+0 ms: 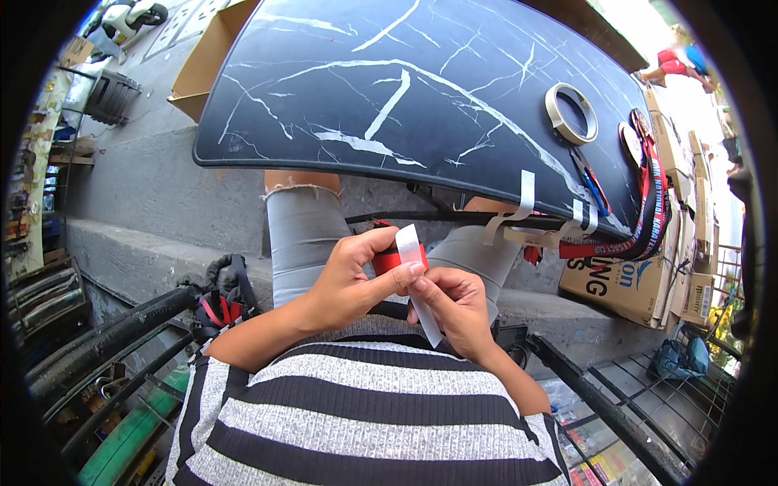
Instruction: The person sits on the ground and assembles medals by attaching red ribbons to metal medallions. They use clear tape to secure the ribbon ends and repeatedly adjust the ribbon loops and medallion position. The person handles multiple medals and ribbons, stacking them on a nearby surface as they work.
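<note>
My left hand point(354, 279) and my right hand point(454, 304) meet over my lap, below the front edge of a black marble-patterned table point(324, 89). My left hand grips a small red object point(391, 260) between thumb and fingers. A white strip of tape point(413, 267) runs across that red object and down past my right hand's fingers, which pinch its lower part. Both hands touch each other at the fingertips.
On the table's right side lie a roll of tape point(571, 112), scissors point(589, 180) and a red-and-black lanyard point(653, 194) hanging over the edge. Cut tape strips point(525, 198) dangle from the table's front. Cardboard boxes point(624, 283) stand right; a metal rack point(632, 397) sits lower right.
</note>
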`<state>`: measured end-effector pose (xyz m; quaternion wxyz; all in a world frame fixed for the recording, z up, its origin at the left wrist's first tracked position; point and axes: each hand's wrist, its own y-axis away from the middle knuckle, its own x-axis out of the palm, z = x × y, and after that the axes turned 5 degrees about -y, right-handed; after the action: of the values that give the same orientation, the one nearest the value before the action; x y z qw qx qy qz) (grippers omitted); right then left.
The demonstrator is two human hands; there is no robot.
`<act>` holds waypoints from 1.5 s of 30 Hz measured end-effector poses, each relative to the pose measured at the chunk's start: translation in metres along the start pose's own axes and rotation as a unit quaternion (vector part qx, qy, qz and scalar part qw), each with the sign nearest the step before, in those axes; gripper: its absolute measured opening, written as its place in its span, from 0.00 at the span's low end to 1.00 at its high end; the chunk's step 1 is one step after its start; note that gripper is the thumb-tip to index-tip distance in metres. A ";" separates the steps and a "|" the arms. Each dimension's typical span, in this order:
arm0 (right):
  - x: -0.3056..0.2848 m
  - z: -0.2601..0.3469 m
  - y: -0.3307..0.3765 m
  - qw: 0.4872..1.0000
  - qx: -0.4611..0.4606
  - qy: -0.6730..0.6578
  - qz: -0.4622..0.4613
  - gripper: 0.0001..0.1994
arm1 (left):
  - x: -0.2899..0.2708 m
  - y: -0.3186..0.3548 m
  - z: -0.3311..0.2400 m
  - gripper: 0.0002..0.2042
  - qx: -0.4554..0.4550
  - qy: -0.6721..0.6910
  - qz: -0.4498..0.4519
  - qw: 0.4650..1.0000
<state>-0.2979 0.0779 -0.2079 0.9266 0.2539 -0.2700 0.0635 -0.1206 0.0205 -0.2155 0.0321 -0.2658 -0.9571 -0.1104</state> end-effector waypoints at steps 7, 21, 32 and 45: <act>-0.022 -0.004 -0.004 0.997 0.049 0.002 0.052 0.14 | -0.004 0.001 0.001 0.10 0.034 -0.048 0.044 0.997; -0.007 0.042 -0.028 0.963 -0.082 0.096 0.237 0.33 | -0.019 0.003 -0.034 0.11 0.110 -0.121 0.118 0.979; -0.007 0.049 -0.039 0.883 -0.239 0.325 0.240 0.42 | -0.040 0.011 -0.044 0.14 0.031 -0.145 0.133 0.980; 0.007 0.048 -0.024 0.824 -0.318 0.411 0.226 0.32 | -0.051 0.021 -0.057 0.17 -0.048 -0.194 0.161 0.966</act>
<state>-0.3085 0.0329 -0.1794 0.9408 -0.1723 0.0806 0.2805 -0.0659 -0.0005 -0.1621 -0.1500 -0.4341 -0.8831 -0.0958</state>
